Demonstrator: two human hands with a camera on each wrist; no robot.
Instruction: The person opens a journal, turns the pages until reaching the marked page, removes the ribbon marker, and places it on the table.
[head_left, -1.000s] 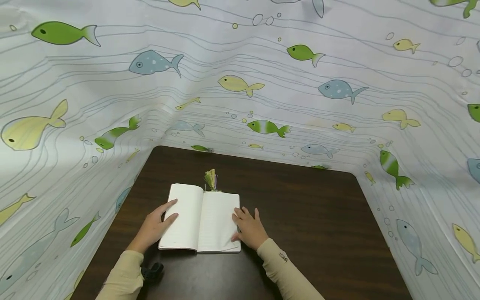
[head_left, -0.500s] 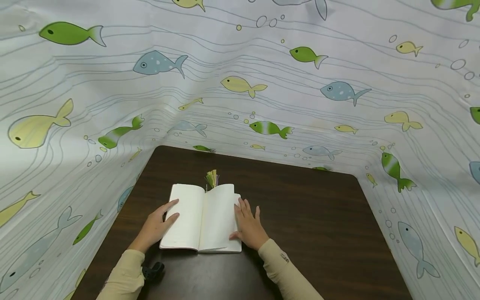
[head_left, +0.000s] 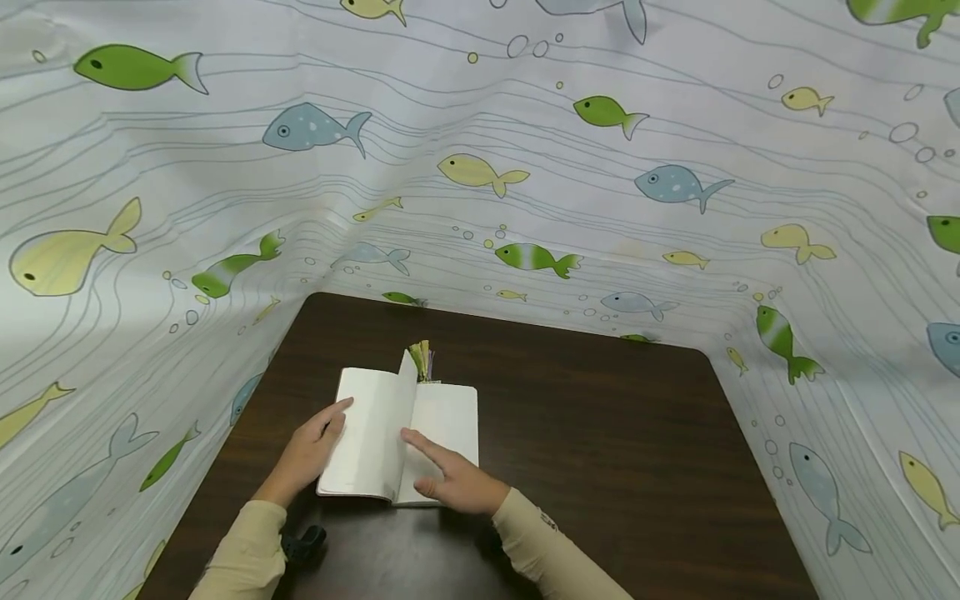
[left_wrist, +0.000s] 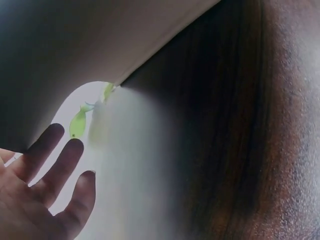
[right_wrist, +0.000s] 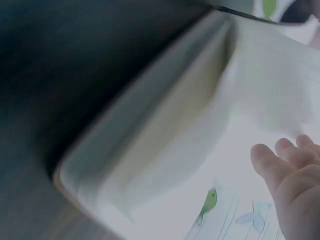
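Note:
An open notebook (head_left: 448,408) with white pages lies on the dark wooden table in the head view. One page (head_left: 406,400) stands raised near the spine, leaning to the left. My left hand (head_left: 306,450) rests on the notebook's left edge, with thumb and a finger on the page. Across the right-hand page, my right hand (head_left: 467,485) reaches with its fingers extended, a fingertip at the raised page. The right wrist view shows that hand's fingers (right_wrist: 287,170) above blurred, lifted paper. In the left wrist view, relaxed fingers (left_wrist: 65,162) show beside a shadowed surface.
A yellow-green tassel (head_left: 422,360) sticks out past the notebook's top edge. Below the left wrist is a black strap-like object (head_left: 303,545). White fabric (head_left: 555,208) printed with fish surrounds the brown table (head_left: 600,433).
My right hand has moved left from the notebook's right edge to near the spine. A page lifted from the right side and now stands upright, tilted left. My left hand stays put.

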